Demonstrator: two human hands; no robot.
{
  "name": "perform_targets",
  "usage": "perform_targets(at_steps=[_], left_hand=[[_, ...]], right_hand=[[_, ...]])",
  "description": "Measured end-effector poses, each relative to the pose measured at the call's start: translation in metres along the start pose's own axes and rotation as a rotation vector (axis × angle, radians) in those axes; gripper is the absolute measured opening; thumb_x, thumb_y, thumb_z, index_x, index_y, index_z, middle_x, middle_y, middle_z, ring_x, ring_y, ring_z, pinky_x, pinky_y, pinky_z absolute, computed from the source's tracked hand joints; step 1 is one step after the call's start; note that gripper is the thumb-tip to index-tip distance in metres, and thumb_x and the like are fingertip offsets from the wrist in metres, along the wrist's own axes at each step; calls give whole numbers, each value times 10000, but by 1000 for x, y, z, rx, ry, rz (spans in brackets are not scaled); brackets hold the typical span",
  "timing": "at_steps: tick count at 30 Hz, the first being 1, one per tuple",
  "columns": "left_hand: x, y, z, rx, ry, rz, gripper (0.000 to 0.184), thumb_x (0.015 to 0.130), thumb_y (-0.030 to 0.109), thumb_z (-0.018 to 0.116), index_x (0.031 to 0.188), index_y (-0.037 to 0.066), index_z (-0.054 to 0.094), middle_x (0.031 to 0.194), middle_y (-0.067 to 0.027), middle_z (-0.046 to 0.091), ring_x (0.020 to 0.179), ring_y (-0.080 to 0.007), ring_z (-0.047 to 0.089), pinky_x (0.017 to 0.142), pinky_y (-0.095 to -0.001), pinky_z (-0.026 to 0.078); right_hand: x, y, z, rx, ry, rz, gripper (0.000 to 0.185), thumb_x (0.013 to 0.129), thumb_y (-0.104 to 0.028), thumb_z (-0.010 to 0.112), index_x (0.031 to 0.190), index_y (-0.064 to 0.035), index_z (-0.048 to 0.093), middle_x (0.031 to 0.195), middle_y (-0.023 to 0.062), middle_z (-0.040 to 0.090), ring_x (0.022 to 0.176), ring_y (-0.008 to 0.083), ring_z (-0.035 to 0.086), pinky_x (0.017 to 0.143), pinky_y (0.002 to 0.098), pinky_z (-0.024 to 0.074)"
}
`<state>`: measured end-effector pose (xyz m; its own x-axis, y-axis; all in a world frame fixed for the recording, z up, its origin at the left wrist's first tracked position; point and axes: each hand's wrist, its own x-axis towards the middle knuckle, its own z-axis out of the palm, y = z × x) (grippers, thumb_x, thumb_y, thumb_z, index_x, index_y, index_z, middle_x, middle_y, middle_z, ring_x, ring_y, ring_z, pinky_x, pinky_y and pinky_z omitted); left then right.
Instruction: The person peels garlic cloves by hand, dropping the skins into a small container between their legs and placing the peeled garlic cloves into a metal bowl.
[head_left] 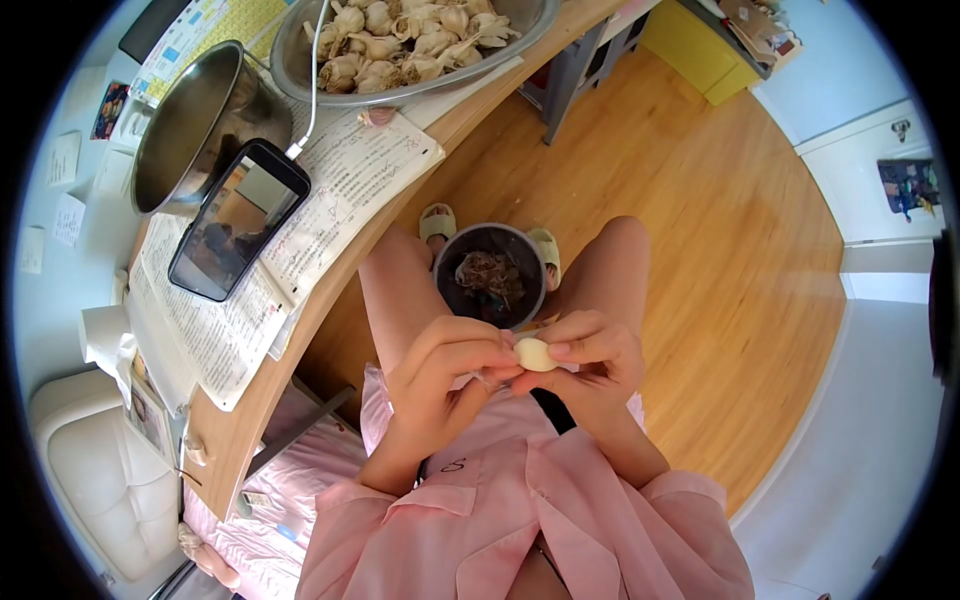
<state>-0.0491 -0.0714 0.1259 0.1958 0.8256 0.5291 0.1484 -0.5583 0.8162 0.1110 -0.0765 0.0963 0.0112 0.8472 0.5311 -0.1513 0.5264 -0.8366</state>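
A pale, peeled garlic clove (538,355) is held up in front of my lap, between both hands. My right hand (592,365) pinches it between thumb and fingers. At the clove's other end, the fingertips of my left hand (448,368) are pressed together against it; whether they also grip a bit of skin is hard to make out. Below, between my legs, stands a dark bin (456,300) with dry garlic skins (490,272) inside. On the desk, a metal basin (400,98) holds several whole garlic bulbs (425,38).
A steel pot (180,130) and a phone (240,220) on a white cable rest on the desk at left, over open written books (335,185). The desk's wooden edge (335,290) runs beside my left leg. A yellow box (695,50) stands on the wooden floor farther off.
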Motion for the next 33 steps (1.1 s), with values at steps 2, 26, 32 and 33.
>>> perform_targets(at_steps=[2,26,32,33], left_hand=[[0,-1,0,-9,6,6,207,718,-75,675,906,-22,607,895,-144,604,813,-242,615,679,-299,508],[0,0,4,79,13,90,251,710,-41,706,930,-2,593,888,-125,596,821,-269,617,707,-324,529],[0,-1,1,96,3,85,236,714,-56,705,923,-11,604,901,-125,599,804,-252,619,684,-305,520],[0,2,0,86,-19,17,229,722,-59,696,925,-11,601,906,-127,594,804,-250,615,684,-302,517]], right_hand=[[1,1,0,11,-10,-23,357,645,58,790,914,2,563,836,153,634,734,171,655,604,241,538],[-8,0,3,77,58,49,309,708,92,725,948,24,542,875,186,632,791,206,669,654,264,575],[-6,-2,-1,-76,12,30,245,736,89,703,930,6,578,905,168,643,797,188,663,668,251,544],[-7,-2,-2,-101,15,24,240,736,81,707,926,4,582,907,165,646,795,187,661,667,249,538]])
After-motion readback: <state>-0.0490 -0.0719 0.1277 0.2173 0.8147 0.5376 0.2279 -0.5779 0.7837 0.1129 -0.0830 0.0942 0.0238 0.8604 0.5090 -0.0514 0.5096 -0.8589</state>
